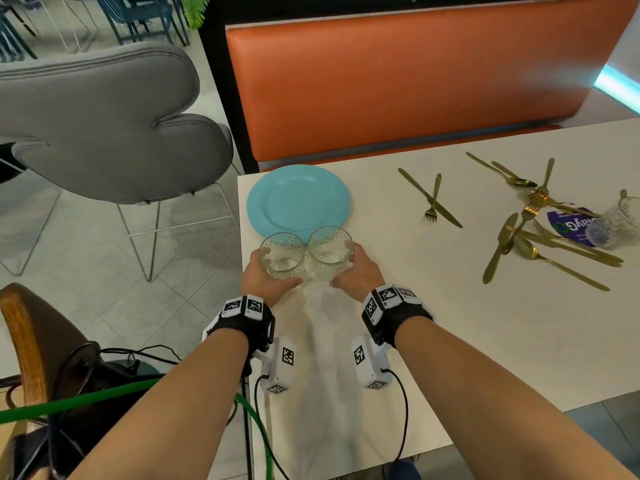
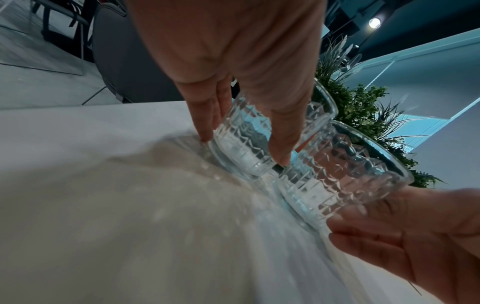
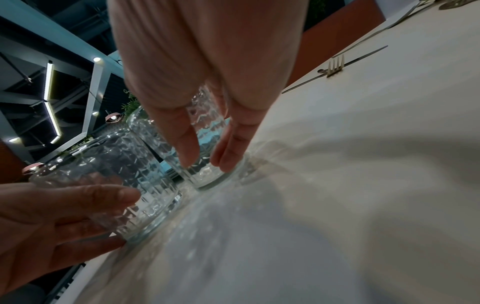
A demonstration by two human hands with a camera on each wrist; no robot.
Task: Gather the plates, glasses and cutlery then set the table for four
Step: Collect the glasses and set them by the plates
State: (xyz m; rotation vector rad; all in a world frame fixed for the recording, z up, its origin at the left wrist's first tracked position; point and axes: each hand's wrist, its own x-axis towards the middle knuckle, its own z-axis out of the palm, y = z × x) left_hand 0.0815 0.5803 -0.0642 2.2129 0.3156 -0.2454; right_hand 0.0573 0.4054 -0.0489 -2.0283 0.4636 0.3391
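Note:
Two clear patterned glasses stand side by side on the white table (image 1: 433,306), just in front of a blue plate (image 1: 298,200). My left hand (image 1: 282,265) grips the left glass (image 1: 282,252), thumb on the near side. My right hand (image 1: 343,265) grips the right glass (image 1: 330,251) the same way. In the left wrist view my fingers (image 2: 207,123) wrap the left glass (image 2: 244,144). The right wrist view has the right glass (image 3: 205,148) between thumb and fingers (image 3: 231,152). A gold fork and knife (image 1: 431,199) lie crossed mid-table.
A heap of gold cutlery (image 1: 540,230) and a third glass (image 1: 620,220) lie at the far right. The table's left edge (image 1: 242,237) runs close beside the left glass. A grey chair (image 1: 114,126) stands left, an orange bench (image 1: 398,84) behind, cables (image 1: 138,358) at lower left.

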